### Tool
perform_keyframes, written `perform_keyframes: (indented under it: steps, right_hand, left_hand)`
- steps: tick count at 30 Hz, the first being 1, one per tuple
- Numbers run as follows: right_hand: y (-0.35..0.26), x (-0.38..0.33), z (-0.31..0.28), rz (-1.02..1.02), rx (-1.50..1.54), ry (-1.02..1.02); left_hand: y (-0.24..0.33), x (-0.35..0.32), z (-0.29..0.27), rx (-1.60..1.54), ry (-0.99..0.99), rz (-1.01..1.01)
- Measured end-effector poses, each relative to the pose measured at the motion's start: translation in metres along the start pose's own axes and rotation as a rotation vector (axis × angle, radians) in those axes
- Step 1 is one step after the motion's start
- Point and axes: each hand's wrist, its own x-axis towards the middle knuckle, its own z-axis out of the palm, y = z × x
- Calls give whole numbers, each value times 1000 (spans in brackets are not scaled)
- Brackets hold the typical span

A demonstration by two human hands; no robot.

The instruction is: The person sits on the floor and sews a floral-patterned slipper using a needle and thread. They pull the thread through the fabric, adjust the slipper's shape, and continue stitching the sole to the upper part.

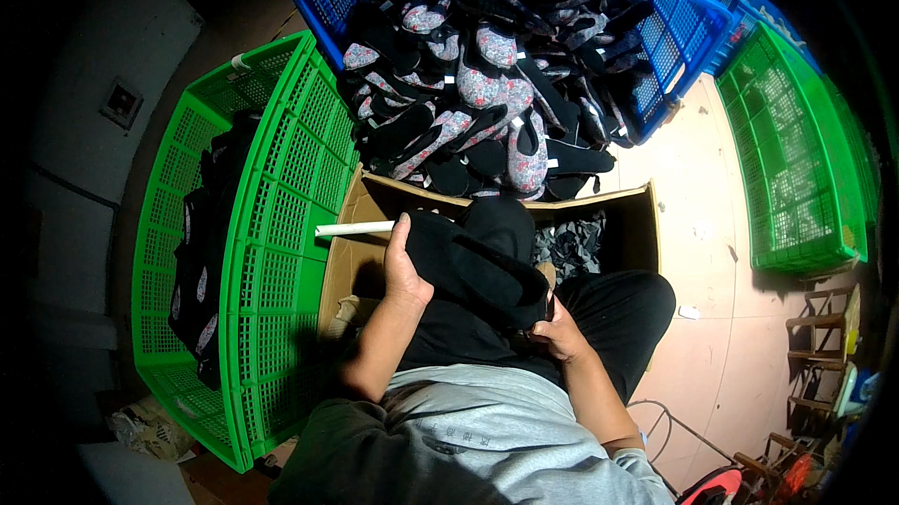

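A black slipper [473, 275] lies across my lap between my two hands, its opening facing up. My left hand [409, 273] is closed on one end of it, thumb on top. A white rod-like piece [354, 229] sticks out to the left beside that thumb; whether the hand holds it, I cannot tell. My right hand [562, 332] grips the other end of the slipper at its rim, with some fingers hidden. A small tan piece [547, 273] shows just above this hand, its kind unclear.
Ahead, a blue crate [323, 13] holds several floral and black slippers [524, 154]. Between it and me stands a cardboard box [640, 198] with dark scraps [567, 247]. Green crates [281, 261] stand left and right [791, 154]. A wooden rack [819, 322] is at far right.
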Motion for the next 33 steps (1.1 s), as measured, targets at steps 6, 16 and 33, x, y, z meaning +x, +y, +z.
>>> perform_keyframes:
  steps: [6,16,33]
  right_hand:
    - [2,1,-2,-7,-2,6]
    - [3,1,-1,-11,-6,11]
    - [-1,-1,2,26,-25,16]
  left_hand:
    - [0,1,-1,0,18,-4]
    - [0,0,2,-17,29,-13]
    - [0,3,-4,-7,15,-15]
